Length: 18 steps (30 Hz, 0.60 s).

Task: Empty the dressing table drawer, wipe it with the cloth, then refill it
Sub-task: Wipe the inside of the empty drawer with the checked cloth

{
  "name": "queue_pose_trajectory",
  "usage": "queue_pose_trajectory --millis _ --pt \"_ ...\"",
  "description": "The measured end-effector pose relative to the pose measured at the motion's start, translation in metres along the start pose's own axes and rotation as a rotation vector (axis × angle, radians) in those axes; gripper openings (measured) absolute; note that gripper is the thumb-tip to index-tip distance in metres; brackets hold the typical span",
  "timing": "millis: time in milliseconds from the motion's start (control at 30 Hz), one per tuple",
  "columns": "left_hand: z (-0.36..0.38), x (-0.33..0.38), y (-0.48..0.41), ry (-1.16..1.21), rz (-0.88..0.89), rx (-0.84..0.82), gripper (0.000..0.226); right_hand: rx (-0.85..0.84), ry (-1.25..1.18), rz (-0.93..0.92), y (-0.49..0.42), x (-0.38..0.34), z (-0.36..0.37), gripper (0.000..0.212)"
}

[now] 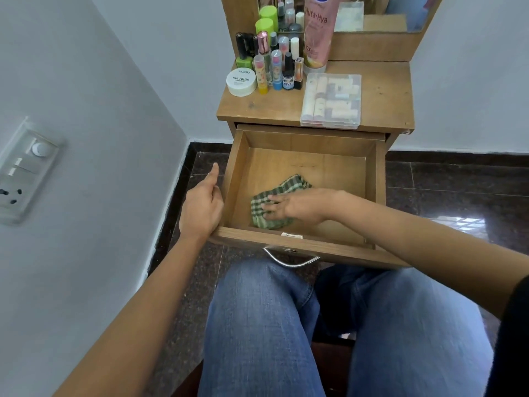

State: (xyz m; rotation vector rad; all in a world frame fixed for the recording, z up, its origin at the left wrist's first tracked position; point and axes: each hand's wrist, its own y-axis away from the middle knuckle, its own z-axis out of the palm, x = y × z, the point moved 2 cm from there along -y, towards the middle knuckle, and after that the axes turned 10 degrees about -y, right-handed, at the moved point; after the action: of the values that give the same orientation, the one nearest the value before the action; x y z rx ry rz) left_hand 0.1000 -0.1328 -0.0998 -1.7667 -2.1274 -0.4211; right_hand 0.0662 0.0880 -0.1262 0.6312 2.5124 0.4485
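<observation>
We are wearing blue denim jeans (257,325), and the cloth is showing a faded, streaky weave that is paling over both knees and darkening along the inner seams. A black sleeve (512,339) is covering our right upper arm at the picture's edge. Our left forearm (137,305) and right forearm (415,239) are showing bare down to the left grip (200,207) and the right grip (294,206).

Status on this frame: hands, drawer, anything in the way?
Left hand holds left wall of drawer. Right hand flat, pressing cloth on drawer floor. Drawer otherwise bare, nothing in the way.
</observation>
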Motion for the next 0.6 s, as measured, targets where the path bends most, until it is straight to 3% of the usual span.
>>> queue_pose_trajectory --millis 200,433,500,600 --pt "0.002 -0.003 -0.001 -0.004 0.003 -0.008 0.052 0.075 -0.151 0.101 0.000 0.015 0.018 0.069" --pt "0.004 -0.005 0.000 -0.039 0.080 -0.025 0.053 0.144 -0.273 0.616 0.030 0.040 0.002 0.073" --pt "0.004 -0.005 0.000 -0.048 0.101 -0.020 0.053 0.070 -0.307 0.628 0.051 0.038 0.011 0.075" --pt "0.006 -0.005 0.002 -0.067 0.128 -0.014 0.054 -0.083 -0.415 0.492 0.078 0.022 0.027 0.083"
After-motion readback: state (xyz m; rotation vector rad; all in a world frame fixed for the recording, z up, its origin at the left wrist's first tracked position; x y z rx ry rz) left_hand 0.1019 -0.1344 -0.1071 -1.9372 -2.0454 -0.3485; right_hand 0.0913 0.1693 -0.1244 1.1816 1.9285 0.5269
